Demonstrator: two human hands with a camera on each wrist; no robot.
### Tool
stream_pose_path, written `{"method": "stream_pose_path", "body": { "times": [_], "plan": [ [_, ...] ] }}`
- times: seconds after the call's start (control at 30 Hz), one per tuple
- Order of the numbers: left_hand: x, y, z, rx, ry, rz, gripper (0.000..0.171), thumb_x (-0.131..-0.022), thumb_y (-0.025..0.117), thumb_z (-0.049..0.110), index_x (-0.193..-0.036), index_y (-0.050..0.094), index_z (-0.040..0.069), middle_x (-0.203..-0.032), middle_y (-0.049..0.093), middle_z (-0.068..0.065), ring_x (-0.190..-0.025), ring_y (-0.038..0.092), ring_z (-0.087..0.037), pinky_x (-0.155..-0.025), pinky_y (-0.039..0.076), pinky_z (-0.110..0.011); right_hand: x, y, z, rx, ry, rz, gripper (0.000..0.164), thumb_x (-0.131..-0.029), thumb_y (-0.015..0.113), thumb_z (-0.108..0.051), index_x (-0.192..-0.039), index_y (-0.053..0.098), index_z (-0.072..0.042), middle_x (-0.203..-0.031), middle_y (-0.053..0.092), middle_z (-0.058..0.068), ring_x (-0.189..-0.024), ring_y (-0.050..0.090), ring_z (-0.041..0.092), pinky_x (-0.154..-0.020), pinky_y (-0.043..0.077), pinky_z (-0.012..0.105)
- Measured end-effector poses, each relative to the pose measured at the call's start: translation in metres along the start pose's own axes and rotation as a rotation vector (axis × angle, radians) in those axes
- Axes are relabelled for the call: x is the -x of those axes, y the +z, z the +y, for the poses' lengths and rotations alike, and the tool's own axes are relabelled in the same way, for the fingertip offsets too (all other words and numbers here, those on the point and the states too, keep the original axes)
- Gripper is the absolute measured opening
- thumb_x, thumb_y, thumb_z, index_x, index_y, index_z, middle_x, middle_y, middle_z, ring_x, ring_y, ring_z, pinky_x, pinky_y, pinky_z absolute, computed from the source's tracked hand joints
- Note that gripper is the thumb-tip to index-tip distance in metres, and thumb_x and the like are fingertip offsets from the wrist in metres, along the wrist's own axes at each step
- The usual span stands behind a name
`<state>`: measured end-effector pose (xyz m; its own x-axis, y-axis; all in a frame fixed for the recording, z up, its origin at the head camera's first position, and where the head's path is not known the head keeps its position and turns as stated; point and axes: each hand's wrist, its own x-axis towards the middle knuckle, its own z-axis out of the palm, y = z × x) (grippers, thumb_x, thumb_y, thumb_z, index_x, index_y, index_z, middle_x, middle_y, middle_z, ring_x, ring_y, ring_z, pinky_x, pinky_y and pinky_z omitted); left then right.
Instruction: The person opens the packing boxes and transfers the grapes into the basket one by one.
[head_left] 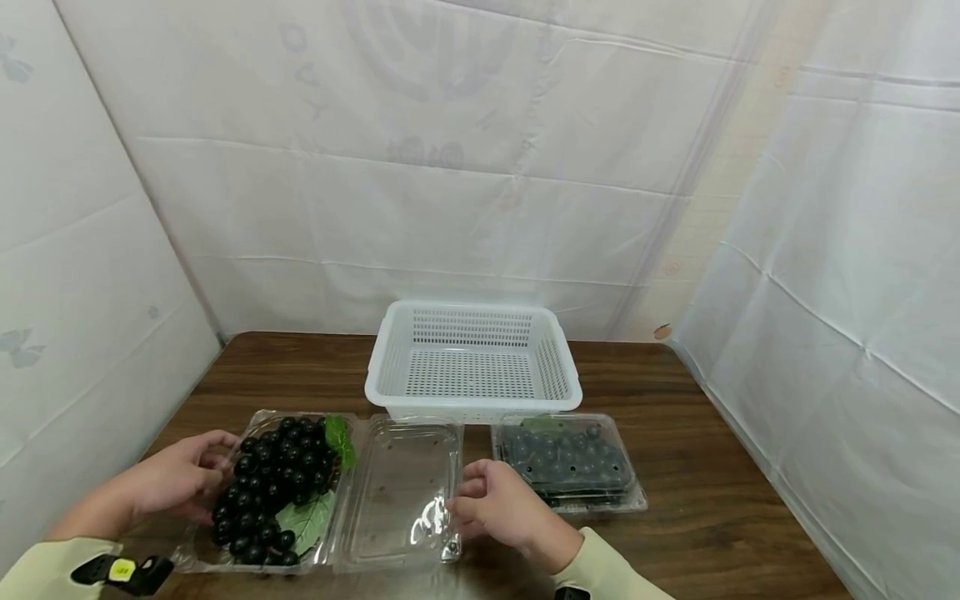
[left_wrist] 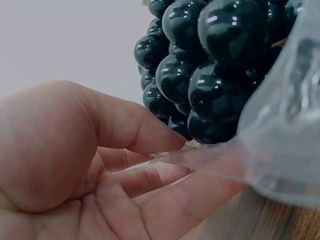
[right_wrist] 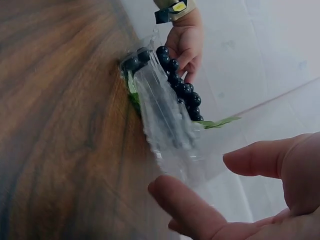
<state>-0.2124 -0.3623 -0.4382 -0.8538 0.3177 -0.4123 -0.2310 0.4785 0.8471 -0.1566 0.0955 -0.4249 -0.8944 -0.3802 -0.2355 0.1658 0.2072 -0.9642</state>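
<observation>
A clear plastic clamshell box lies unfolded at the front left, its tray [head_left: 197, 560] full of dark grapes [head_left: 258, 492] with green leaves [head_left: 307, 521]. My left hand [head_left: 180, 473] pinches the tray's thin left rim between thumb and fingers; the left wrist view shows the grapes [left_wrist: 220, 92] right above the fingertips. The empty lid [head_left: 397, 492] is folded out flat to the right. By its right edge is my right hand [head_left: 502, 507], thumb and fingers apart in the right wrist view, the lid's edge [right_wrist: 185, 165] just beyond the fingertips.
A white perforated plastic basket [head_left: 381, 392] stands at the back middle of the wooden table [head_left: 720, 500]. In front of its right side sits a second clamshell box [head_left: 573, 462], closed, with dark grapes inside. White sheeting [head_left: 450, 208] hangs behind and at both sides.
</observation>
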Motion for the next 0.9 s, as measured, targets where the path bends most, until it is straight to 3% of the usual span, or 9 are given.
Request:
{"method": "stream_pose_path", "body": {
  "times": [0.07,0.17,0.23,0.3,0.43,0.63,0.9],
  "plan": [
    [0.000,0.000,0.000,0.000,-0.003,0.004,0.055,-0.095,0.045,-0.007,-0.145,0.023,-0.015,-0.104,0.059,-0.012,-0.080,0.052,-0.024,-0.067,0.060,-0.050,0.000,-0.001,-0.003,0.096,-0.030,0.020,0.061,-0.091,0.073,-0.005,-0.138,0.042,0.020,-0.128,0.063,0.034,-0.083,0.076,0.035,-0.074,0.065,0.040],
    [0.001,0.001,0.000,-0.006,-0.014,0.019,0.056,-0.095,0.045,-0.008,-0.146,0.023,-0.015,-0.106,0.059,-0.013,-0.081,0.053,-0.024,-0.067,0.061,-0.050,0.000,-0.003,-0.005,0.343,-0.101,0.064,0.059,-0.091,0.076,-0.019,-0.134,0.051,0.014,-0.130,0.063,0.031,-0.096,0.075,0.035,-0.084,0.063,0.043],
    [0.000,0.002,0.001,-0.005,-0.012,0.026,0.057,-0.095,0.045,-0.008,-0.146,0.023,-0.015,-0.107,0.059,-0.014,-0.082,0.053,-0.024,-0.067,0.061,-0.050,-0.001,-0.002,-0.006,0.476,-0.139,0.089,0.058,-0.091,0.076,-0.026,-0.132,0.056,0.011,-0.125,0.067,0.026,-0.100,0.073,0.034,-0.087,0.061,0.043],
    [0.000,0.003,0.001,-0.001,-0.014,0.028,0.057,-0.095,0.045,-0.008,-0.147,0.023,-0.015,-0.108,0.059,-0.014,-0.081,0.052,-0.024,-0.067,0.061,-0.050,-0.001,-0.001,-0.007,0.539,-0.158,0.094,0.059,-0.091,0.076,-0.028,-0.132,0.056,0.010,-0.118,0.071,0.023,-0.101,0.073,0.031,-0.085,0.060,0.041],
    [-0.001,0.003,0.000,-0.002,-0.005,0.018,0.056,-0.095,0.045,-0.007,-0.147,0.023,-0.015,-0.105,0.059,-0.012,-0.079,0.051,-0.023,-0.067,0.061,-0.050,-0.002,0.003,-0.007,0.552,-0.145,0.069,0.062,-0.092,0.076,-0.027,-0.136,0.054,0.010,-0.116,0.071,0.024,-0.084,0.075,0.020,-0.069,0.060,0.031],
    [0.002,0.001,-0.001,-0.001,0.001,-0.001,0.055,-0.096,0.046,-0.005,-0.145,0.023,-0.015,-0.100,0.057,-0.010,-0.077,0.052,-0.022,-0.067,0.061,-0.050,-0.011,0.019,-0.007,0.579,-0.190,0.032,0.047,-0.091,0.078,-0.028,-0.124,0.065,0.004,-0.117,0.073,0.019,-0.085,0.073,0.013,-0.072,0.058,0.025],
    [0.001,-0.001,-0.003,0.015,0.035,-0.045,0.054,-0.099,0.046,-0.003,-0.144,0.020,-0.017,-0.097,0.055,-0.008,-0.076,0.050,-0.020,-0.067,0.060,-0.050,-0.035,0.049,-0.011,0.433,-0.169,-0.017,0.043,-0.088,0.081,-0.028,-0.117,0.070,0.003,-0.092,0.073,0.000,-0.076,0.065,0.002,-0.070,0.055,0.021]
  ]
}}
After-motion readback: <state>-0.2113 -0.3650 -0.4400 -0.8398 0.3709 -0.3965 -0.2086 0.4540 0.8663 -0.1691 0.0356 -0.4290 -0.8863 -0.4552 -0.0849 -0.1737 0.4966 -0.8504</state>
